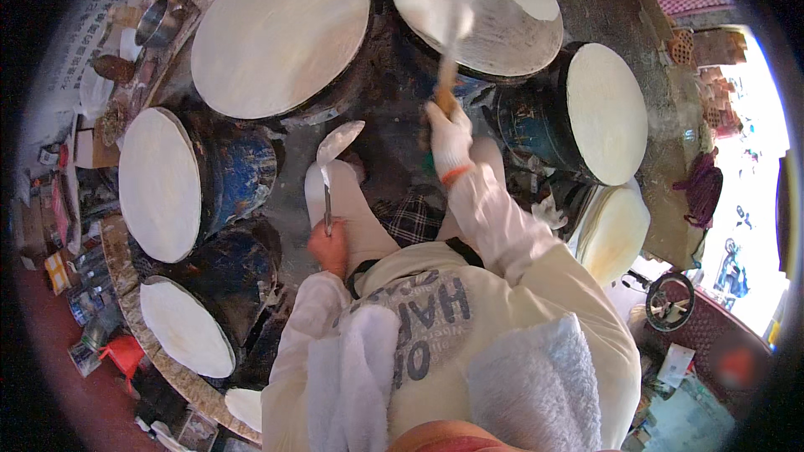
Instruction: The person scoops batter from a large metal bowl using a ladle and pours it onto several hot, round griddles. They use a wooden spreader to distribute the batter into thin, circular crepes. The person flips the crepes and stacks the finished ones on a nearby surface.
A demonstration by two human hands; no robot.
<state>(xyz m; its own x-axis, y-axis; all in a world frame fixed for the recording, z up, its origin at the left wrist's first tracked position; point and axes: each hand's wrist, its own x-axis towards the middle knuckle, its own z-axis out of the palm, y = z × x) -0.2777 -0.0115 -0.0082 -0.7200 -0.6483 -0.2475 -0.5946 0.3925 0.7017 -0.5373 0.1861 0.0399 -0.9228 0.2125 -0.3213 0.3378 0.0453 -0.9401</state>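
My bare left hand (329,246) grips the metal handle of a ladle (339,142) with a whitish coating on its bowl. The ladle is beside my knee. My right hand (450,138), in a white glove, holds the wooden handle of a long, flat spreader (446,78). Motion blurs its blade, which reaches over the round griddle (515,41) at the top right. White batter (418,0) covers the far and left part of that griddle, while dark metal shows at its near right. A full pale round of batter (282,37) covers the griddle to its left.
More batter-covered griddles on dark drum-like stoves (242,169) curve around me on both sides. A stack of thin pale flatbreads (615,232) sits at my right. A metal bowl (155,22) stands on the cluttered left ledge. A handwheel (670,302) is at the lower right.
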